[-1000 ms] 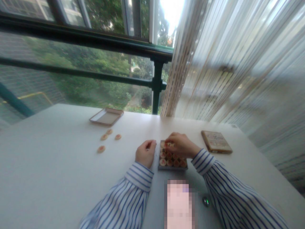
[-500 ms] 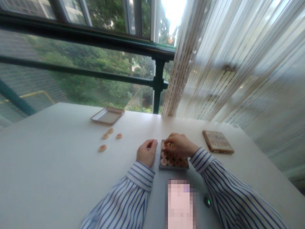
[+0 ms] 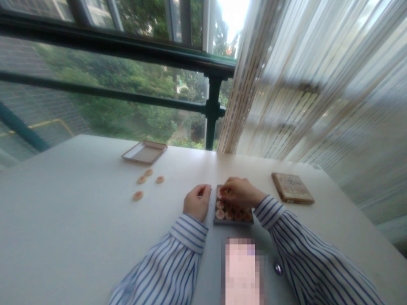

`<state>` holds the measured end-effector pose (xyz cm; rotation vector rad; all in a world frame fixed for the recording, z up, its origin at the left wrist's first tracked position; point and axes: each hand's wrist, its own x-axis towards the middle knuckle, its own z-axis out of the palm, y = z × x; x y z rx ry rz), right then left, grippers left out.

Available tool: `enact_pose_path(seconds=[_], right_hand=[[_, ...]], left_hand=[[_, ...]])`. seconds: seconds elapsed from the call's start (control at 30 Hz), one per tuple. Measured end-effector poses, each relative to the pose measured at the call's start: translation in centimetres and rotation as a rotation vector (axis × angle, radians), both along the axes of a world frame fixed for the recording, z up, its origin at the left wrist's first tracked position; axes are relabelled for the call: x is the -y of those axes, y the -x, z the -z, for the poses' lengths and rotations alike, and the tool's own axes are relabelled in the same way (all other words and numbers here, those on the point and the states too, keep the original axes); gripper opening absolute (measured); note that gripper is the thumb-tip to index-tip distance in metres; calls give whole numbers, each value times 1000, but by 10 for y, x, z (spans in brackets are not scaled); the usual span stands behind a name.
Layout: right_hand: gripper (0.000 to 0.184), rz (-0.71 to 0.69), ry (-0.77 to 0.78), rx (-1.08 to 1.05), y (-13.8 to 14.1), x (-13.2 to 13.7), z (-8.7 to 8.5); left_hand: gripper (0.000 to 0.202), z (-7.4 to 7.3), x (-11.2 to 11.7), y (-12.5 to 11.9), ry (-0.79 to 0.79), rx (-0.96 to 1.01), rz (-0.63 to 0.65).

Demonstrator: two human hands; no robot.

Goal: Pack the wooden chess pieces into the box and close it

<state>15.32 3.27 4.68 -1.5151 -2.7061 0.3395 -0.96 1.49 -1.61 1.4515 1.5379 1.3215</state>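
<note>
My right hand (image 3: 240, 192) reaches over a small box (image 3: 233, 223) on the white table, with its fingertips closed on a round Chinese chess piece (image 3: 221, 195) in the upper left of the box. Rows of similar round wooden pieces with red markings (image 3: 229, 214) lie in the box, and my hand covers part of them. Just left of the box, my left hand (image 3: 196, 202) rests on the table with curled fingers. Thumb and fingers meet there, and whatever they hold is hidden.
Several loose pieces (image 3: 137, 195) lie at the left, near a shallow box lid (image 3: 145, 153). A flat printed box (image 3: 292, 187) sits at the right. Close to me are a blurred-out phone-like object (image 3: 241, 271) and a small shiny round object (image 3: 278, 268). String curtains (image 3: 286, 93) hang behind.
Both hands keep nearly the same pose and place. The whole view has shifted slightly. The glint on the small round object has turned from green to purple.
</note>
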Motion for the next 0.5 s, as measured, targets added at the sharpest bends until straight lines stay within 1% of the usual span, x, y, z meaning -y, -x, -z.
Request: enact_pose_path(seconds=[0.3,0.5], right_hand=[[27,-14,8,11,-1,0,-2],[25,-13,24,0,-1,-1,-1]], left_hand=[[31,-2,1,0,-11,-22,10],[31,0,1,1,-10,-33,7]])
